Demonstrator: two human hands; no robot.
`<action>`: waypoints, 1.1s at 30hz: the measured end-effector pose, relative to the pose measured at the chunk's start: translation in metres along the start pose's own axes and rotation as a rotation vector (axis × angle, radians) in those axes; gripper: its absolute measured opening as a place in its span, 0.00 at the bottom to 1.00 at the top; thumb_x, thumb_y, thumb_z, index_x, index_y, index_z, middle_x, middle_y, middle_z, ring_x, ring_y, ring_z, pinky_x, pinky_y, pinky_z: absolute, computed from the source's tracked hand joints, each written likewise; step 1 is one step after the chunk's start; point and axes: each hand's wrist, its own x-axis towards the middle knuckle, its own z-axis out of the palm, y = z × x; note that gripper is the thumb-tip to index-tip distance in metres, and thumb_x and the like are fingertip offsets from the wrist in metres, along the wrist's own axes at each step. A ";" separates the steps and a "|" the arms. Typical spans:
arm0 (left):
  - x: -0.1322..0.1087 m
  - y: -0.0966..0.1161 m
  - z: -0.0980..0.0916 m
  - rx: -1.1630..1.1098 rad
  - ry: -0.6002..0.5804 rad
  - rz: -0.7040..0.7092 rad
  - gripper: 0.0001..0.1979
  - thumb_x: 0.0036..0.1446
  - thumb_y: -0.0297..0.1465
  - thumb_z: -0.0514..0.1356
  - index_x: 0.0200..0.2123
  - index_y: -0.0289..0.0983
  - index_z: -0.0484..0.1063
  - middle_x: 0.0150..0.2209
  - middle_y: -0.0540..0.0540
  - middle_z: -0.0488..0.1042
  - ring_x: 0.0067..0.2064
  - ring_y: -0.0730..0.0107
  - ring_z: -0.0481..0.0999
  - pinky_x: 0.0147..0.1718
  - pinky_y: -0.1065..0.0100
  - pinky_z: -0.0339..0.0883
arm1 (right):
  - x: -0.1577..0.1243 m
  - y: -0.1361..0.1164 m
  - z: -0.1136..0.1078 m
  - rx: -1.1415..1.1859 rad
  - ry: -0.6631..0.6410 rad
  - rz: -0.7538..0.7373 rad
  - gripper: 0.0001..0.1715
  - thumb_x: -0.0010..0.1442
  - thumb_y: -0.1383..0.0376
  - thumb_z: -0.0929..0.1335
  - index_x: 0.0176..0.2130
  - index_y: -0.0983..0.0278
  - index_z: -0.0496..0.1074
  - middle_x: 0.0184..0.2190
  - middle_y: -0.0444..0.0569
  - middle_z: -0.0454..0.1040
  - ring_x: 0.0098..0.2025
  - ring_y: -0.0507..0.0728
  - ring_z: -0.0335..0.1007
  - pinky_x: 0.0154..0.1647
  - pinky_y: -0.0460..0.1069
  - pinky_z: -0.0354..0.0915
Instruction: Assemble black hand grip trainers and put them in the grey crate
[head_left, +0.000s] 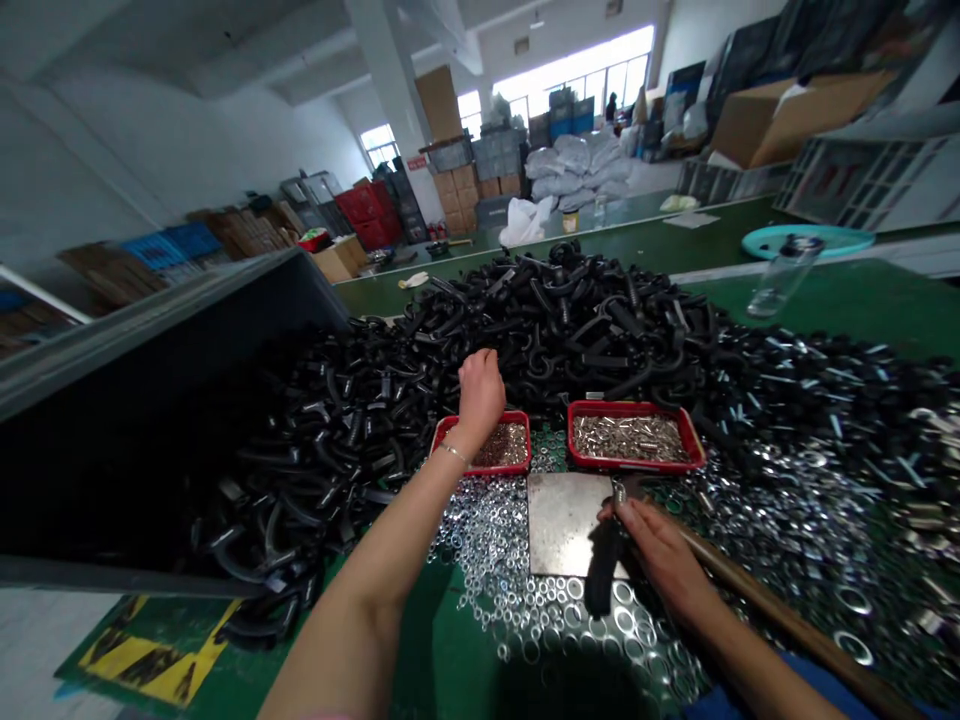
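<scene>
My left hand (482, 385) reaches forward over the left red tray (442, 435), its fingers curled together near the front of a heap of black curved handles (555, 310). What those fingers hold, if anything, is hidden. Low on the right, my right hand (660, 550) grips a black handle (601, 580) with a metal threaded end (620, 492) pointing up. This handle is above the right edge of a flat metal plate (562, 525). Small metal pieces fill both trays, including the right red tray (697, 450).
Loose metal rings (487, 550) lie around the plate. A long wooden shaft (780, 610) slants past my right forearm. A large dark bin (150, 450) tips handles out at left. Shiny small parts (795, 500) spread at right, below a clear bottle (784, 280).
</scene>
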 end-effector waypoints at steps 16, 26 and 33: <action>-0.047 0.004 0.007 -0.949 -0.046 -0.313 0.24 0.69 0.38 0.48 0.65 0.38 0.50 0.49 0.39 0.76 0.41 0.71 0.79 0.42 0.66 0.74 | -0.003 -0.007 -0.016 0.022 0.004 0.048 0.23 0.61 0.43 0.66 0.36 0.61 0.68 0.27 0.42 0.67 0.26 0.52 0.62 0.26 0.46 0.60; -0.175 0.080 0.000 -1.482 -0.466 -0.680 0.23 0.60 0.52 0.58 0.44 0.38 0.65 0.26 0.52 0.72 0.21 0.77 0.68 0.22 0.74 0.61 | 0.027 -0.044 0.001 -0.586 0.031 -0.289 0.22 0.67 0.48 0.62 0.30 0.60 0.64 0.23 0.41 0.66 0.27 0.54 0.63 0.31 0.48 0.57; -0.185 0.095 0.015 -1.377 -0.501 -0.609 0.24 0.64 0.52 0.51 0.42 0.36 0.66 0.19 0.55 0.68 0.17 0.77 0.64 0.19 0.75 0.56 | 0.022 -0.043 0.003 -0.704 -0.037 -0.298 0.18 0.69 0.51 0.61 0.33 0.60 0.65 0.25 0.44 0.71 0.28 0.56 0.69 0.33 0.49 0.59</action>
